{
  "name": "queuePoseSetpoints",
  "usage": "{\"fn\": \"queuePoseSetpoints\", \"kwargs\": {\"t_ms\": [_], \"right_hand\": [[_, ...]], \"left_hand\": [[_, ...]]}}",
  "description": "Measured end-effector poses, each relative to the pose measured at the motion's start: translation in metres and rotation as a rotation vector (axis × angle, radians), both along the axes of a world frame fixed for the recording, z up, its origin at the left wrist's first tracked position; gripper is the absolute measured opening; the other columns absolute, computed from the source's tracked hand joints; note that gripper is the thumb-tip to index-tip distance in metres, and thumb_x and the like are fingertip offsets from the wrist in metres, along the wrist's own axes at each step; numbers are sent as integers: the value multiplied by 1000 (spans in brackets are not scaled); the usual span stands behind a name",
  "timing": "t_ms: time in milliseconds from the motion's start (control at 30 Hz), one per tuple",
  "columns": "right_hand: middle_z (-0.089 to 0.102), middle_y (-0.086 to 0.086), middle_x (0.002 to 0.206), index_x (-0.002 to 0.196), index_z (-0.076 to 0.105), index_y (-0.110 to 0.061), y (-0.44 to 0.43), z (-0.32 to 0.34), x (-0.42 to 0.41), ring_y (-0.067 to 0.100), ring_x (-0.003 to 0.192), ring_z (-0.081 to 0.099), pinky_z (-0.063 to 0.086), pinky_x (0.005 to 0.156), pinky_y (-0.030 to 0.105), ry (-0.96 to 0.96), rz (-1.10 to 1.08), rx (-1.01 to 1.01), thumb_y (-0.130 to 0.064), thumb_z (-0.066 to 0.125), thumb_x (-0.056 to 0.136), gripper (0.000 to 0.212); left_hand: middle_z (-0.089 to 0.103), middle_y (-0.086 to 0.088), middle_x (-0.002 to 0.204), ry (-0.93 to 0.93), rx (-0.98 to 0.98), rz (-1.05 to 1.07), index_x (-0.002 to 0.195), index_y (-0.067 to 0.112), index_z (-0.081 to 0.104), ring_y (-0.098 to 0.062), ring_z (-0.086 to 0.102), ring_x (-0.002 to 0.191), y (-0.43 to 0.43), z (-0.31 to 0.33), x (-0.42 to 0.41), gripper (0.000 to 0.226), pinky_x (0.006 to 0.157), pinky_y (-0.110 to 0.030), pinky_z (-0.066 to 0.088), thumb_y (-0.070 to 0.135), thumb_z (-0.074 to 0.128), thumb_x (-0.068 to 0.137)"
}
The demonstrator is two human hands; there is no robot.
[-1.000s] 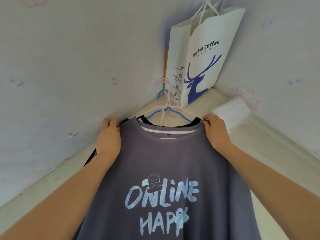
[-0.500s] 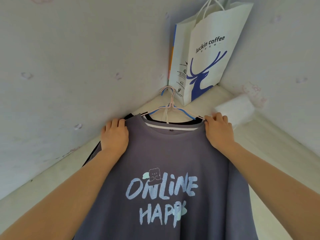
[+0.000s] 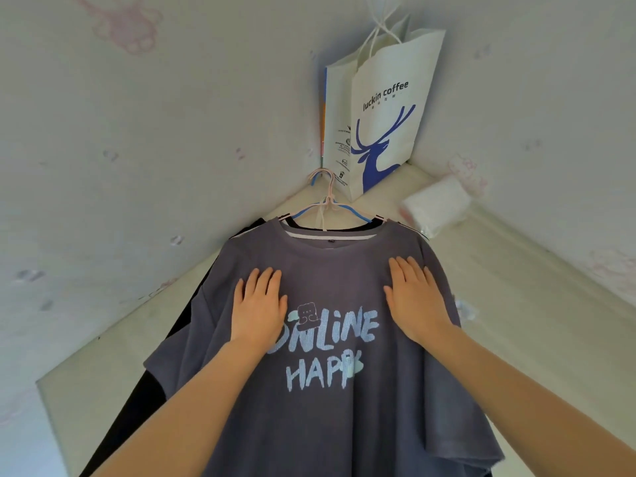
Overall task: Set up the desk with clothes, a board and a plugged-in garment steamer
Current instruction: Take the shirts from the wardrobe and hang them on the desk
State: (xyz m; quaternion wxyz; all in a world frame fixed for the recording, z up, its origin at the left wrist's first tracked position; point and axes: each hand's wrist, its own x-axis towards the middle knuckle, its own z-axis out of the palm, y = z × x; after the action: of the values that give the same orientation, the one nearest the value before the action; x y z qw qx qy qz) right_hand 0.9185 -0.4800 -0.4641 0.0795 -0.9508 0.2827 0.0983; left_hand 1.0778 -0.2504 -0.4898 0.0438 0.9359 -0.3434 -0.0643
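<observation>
A grey T-shirt (image 3: 330, 407) with pale blue lettering lies spread on the cream desk (image 3: 537, 304), still on a pink hanger (image 3: 327, 201). A black garment (image 3: 137, 407) on a blue hanger (image 3: 358, 216) lies under it and shows at the left. My left hand (image 3: 258, 304) lies flat on the shirt's chest left of the print, fingers straight. My right hand (image 3: 416, 297) lies flat on the right side of the chest, fingers straight too. No board or steamer is in view.
A white paper bag (image 3: 382, 125) with a blue deer stands in the corner where two walls meet. A white pack of tissues (image 3: 433, 208) lies by the right wall. The desk's left edge (image 3: 44, 390) shows at lower left.
Both hands let go of the shirt's shoulders and slid down onto its chest, now lying flat. The shirt sits lower and flatter on the desk.
</observation>
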Motion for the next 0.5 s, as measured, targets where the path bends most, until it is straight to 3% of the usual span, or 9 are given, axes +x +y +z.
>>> {"fn": "queuePoseSetpoints", "kwargs": {"t_ms": [233,367,500], "right_hand": [[26,10,156,150,22,-9,84,9,-73,31,145,19,16,118,46,33,-40,-41,-36,37,100,59],[53,14,139,136,49,-5,135,5,-114,35,131,45,39,105,49,41,-105,-74,-33,56,92,53],[61,14,128,127,59,-4,189,7,-149,35,121,56,49,96,49,72,-158,-72,-36,29,90,58]], "left_hand": [[45,-7,146,-23,-78,-97,139,13,47,-31,30,141,59,2,-55,48,114,-49,23,27,55,94],[52,-7,140,-40,-82,-191,135,12,53,-32,39,136,100,1,-87,51,109,-51,32,25,65,87],[57,-7,134,-57,-79,-240,130,12,58,-32,46,131,139,-4,-118,49,106,-51,37,27,67,85]]}}
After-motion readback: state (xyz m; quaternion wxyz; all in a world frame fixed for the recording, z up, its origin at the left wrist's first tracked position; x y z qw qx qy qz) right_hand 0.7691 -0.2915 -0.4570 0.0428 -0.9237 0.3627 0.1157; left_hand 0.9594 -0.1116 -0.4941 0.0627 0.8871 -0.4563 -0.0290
